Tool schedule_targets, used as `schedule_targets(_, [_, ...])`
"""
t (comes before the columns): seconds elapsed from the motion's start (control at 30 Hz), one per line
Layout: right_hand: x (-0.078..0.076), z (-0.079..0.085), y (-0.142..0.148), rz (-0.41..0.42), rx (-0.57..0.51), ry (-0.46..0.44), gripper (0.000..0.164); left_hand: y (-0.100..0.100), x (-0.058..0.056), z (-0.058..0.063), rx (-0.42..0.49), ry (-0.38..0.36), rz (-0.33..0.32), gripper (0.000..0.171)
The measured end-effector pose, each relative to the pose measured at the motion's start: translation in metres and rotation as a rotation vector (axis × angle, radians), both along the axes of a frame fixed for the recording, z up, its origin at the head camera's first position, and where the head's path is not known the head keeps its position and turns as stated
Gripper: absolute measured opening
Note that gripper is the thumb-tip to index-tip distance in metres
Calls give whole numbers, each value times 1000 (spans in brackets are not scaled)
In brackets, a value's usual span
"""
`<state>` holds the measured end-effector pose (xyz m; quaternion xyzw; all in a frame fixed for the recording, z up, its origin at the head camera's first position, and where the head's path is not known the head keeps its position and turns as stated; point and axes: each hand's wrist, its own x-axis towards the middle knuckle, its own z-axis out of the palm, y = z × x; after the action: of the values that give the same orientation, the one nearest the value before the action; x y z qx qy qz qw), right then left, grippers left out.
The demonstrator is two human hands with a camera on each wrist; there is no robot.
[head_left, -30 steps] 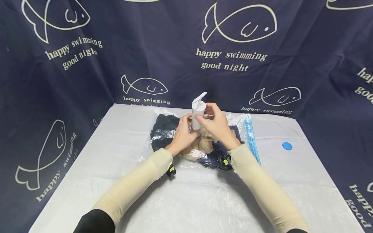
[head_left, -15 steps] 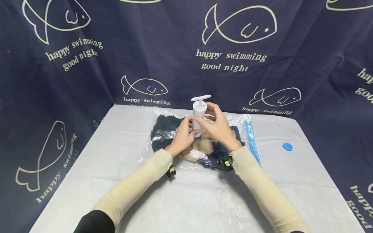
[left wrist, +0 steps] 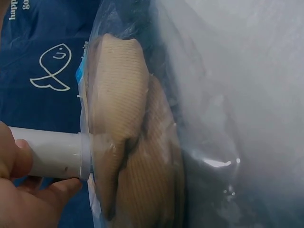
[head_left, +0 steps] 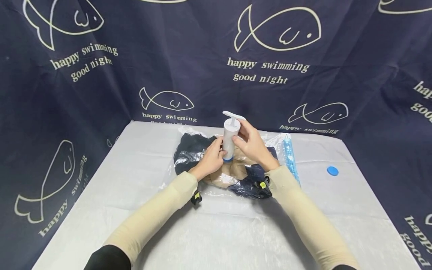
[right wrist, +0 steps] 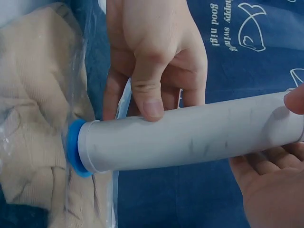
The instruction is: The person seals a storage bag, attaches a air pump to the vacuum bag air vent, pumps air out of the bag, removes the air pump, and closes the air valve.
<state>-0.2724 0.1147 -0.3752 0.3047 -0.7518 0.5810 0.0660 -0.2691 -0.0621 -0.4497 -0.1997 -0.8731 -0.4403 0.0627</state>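
Partly hidden behind the barrel of the white pump: some fingers of the left hand and the right hand. Cut off by the edge of the right wrist view: the pump's top. Cannot tell touching from mere overlap at one end of the T-shaped handle, beside the right fingertips. Hard to make out under glare and folds of the clear bag: the dark garments. Standing nearly upright on that bag, over a beige ribbed garment: the pump, plain and cylindrical, with faint marks along its barrel, a slightly flared bottom rim, and a blue ring between rim and film. Pinched low on the barrel by the left hand, and higher, below the handle, by the right, thumb in front. Lying on the bench, right of the bag's blue zip strip and apart from it: a blue disc.
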Motion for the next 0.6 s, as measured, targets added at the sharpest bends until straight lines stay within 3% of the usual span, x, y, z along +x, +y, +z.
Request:
schedule_targets(0.17, [1,-2,-1,0,-3,-12,54,0,2,0,38,-23,-16,47])
schedule_targets(0.33, [5,-3,0,-33,10,-11,55,0,8,-1,52,-25,-11,63])
schedule_targets(0.47, [7,-2,0,-66,27,-2,56,3,12,0,53,-13,41,76])
schedule_targets(0.6, [8,-2,-1,-116,46,12,52,6,13,0,72,6,128,79])
